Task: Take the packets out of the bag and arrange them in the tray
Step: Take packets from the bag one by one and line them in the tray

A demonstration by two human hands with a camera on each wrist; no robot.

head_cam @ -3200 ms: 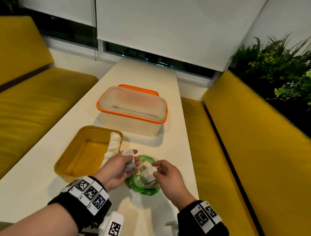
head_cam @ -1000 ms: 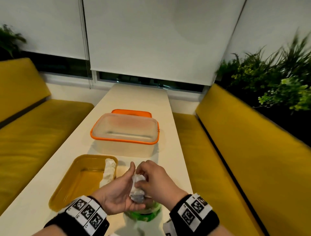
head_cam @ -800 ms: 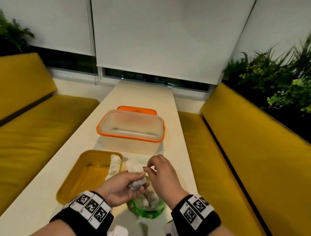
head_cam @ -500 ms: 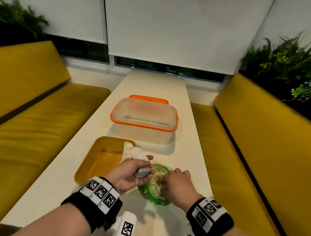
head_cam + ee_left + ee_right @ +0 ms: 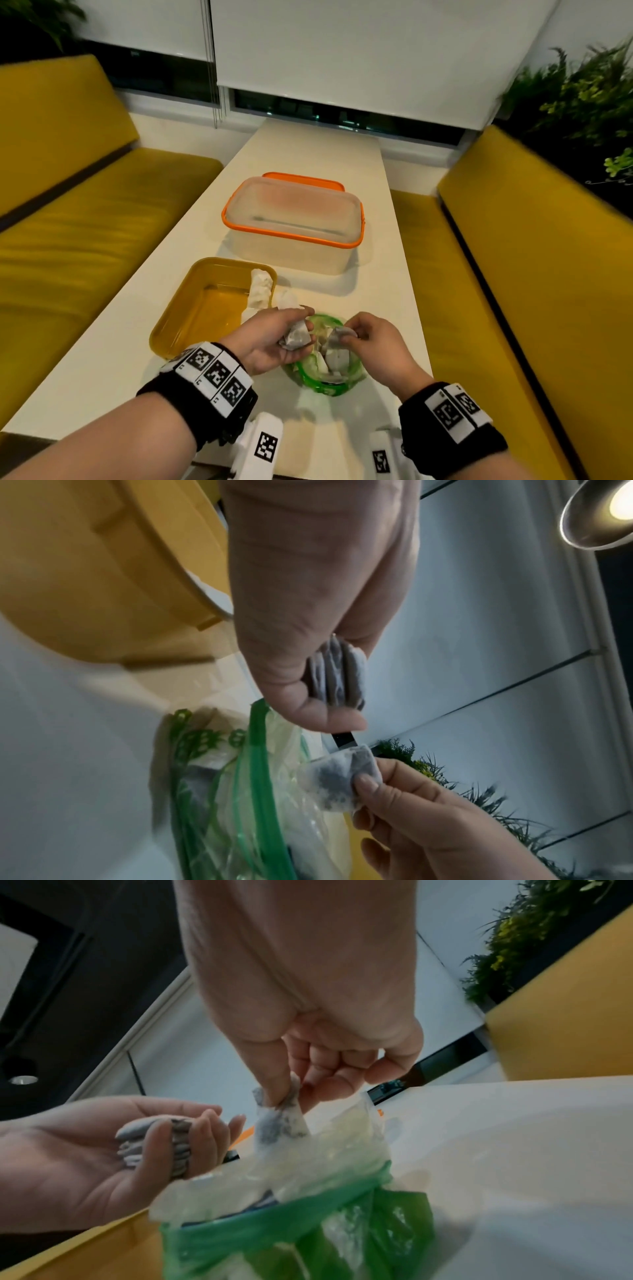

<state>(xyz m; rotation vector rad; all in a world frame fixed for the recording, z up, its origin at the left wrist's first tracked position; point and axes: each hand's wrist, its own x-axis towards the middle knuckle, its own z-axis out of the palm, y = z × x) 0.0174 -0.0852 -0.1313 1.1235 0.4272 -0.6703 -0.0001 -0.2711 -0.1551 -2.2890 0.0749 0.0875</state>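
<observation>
A clear bag with a green zip rim (image 5: 324, 371) (image 5: 260, 791) (image 5: 281, 1229) stands open on the table near its front edge, with more packets inside. My left hand (image 5: 274, 337) (image 5: 161, 1145) grips a small stack of grey tea packets (image 5: 297, 339) (image 5: 337, 674) (image 5: 156, 1144) just left of the bag's mouth. My right hand (image 5: 368, 337) (image 5: 394, 799) pinches one packet (image 5: 337, 333) (image 5: 342, 780) (image 5: 281, 1123) between thumb and forefinger right above the bag's opening. The yellow tray (image 5: 191, 308) (image 5: 103, 569) lies left of the bag, with a row of white packets (image 5: 261, 287) along its right wall.
A translucent box with an orange rim (image 5: 293, 222) stands behind the tray, an orange lid behind it. Yellow benches (image 5: 513, 274) flank the narrow white table (image 5: 102, 370). Plants (image 5: 582, 96) are at the far right. One white packet (image 5: 286, 298) lies just outside the tray's right wall.
My right hand has come up out of the bag with a single packet pinched. My left hand still holds its stack beside the bag's mouth.
</observation>
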